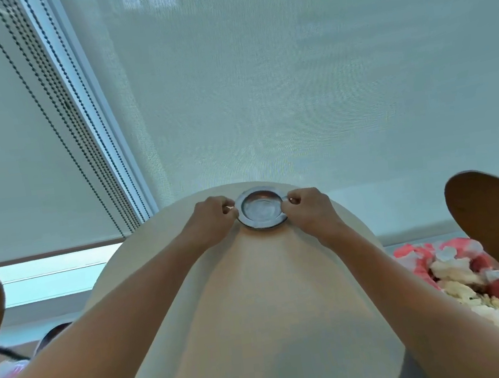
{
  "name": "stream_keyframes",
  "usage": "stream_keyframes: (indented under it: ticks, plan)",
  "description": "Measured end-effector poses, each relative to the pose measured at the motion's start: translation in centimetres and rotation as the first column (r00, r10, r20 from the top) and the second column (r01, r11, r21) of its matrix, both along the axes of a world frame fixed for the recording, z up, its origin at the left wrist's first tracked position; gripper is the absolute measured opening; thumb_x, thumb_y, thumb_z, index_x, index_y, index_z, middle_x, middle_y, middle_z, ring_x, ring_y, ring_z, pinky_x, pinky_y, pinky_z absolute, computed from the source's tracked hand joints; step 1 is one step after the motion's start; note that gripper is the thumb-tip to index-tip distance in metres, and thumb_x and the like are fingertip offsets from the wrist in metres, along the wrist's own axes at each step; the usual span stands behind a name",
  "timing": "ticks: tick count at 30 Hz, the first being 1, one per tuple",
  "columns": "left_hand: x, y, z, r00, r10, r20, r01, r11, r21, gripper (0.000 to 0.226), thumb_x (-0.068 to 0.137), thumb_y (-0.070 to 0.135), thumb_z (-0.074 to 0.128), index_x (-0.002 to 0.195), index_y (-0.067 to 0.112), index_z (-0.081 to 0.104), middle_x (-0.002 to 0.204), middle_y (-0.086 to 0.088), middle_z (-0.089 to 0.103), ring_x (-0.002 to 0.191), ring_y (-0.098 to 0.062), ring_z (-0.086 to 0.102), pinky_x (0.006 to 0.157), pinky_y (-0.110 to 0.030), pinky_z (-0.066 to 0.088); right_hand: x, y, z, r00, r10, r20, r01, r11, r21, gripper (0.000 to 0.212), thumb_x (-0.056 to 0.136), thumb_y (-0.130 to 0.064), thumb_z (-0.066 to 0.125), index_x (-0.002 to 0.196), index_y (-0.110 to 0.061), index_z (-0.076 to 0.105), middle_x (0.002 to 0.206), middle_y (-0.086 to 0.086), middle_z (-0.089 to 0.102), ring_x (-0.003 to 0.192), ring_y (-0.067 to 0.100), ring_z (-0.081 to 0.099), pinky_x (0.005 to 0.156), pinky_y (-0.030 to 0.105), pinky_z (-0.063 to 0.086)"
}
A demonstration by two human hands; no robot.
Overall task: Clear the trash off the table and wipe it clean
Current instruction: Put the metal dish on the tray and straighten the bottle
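A small round dish [261,208] stands at the far edge of the pale counter [258,314]. The left hand [212,219] pinches its left rim and the right hand [309,209] pinches its right rim, so the dish lies between both hands.

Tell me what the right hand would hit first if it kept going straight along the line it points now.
Past the right hand, gripping the round dish by its rim, only a short stretch of table shows, then the far edge. Beyond hangs the window blind; its distance is unclear.
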State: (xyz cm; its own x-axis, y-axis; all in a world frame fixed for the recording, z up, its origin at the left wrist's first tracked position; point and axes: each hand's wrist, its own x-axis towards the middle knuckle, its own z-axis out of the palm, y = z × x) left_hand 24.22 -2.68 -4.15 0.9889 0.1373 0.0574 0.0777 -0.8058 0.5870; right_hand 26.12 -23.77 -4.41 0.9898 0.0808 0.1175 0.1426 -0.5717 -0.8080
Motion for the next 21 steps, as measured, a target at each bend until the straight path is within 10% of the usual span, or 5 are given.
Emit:
stream_keyframes:
  ticks: [12, 16, 21]
  plan:
    - [-0.3, 0.0, -0.6, 0.997, 0.038, 0.066, -0.033, 0.997, -0.072, 0.024, 0.098, 0.032, 0.056, 0.108, 0.019, 0.074, 0.104, 0.006, 0.071, 0.099, -0.011, 0.062, 0.083, -0.023, 0.038, 0.0, -0.6, 0.0, 0.996, -0.049, -0.071, 0.048, 0.999, -0.012, 0.02, 0.082, -0.016, 0.061, 0.066, -0.008, 0.053, 0.064, 0.004, 0.043, 0.062, 0.02, 0.039, 0.059, 0.033, 0.031]
    - [-0.9, 0.2, -0.2, 0.995, 0.062, 0.078, -0.06, 0.998, -0.026, 0.032, 0.099, 0.04, 0.053, 0.116, 0.018, 0.069, 0.11, 0.003, 0.067, 0.098, -0.011, 0.057, 0.084, -0.025, 0.038, -0.1, -1.3, -0.1, 0.999, -0.027, -0.029, 0.022, 0.987, -0.16, 0.05, 0.091, -0.025, 0.064, 0.137, -0.007, 0.057, 0.123, 0.014, 0.062, 0.117, 0.028, 0.058, 0.099, 0.034, 0.042]
    - [-2.4, 0.3, 0.4, 0.991, 0.043, 0.13, -0.05, 0.997, 0.051, 0.031, 0.096, 0.043, 0.056, 0.115, 0.021, 0.067, 0.106, 0.006, 0.066, 0.099, -0.013, 0.061, 0.088, -0.032, 0.049, -1.2, -1.1, 1.0, 0.994, 0.021, 0.11, 0.019, 0.935, -0.355, 0.053, 0.094, -0.035, 0.059, 0.142, -0.016, 0.052, 0.134, 0.013, 0.056, 0.124, 0.032, 0.054, 0.104, 0.042, 0.042]
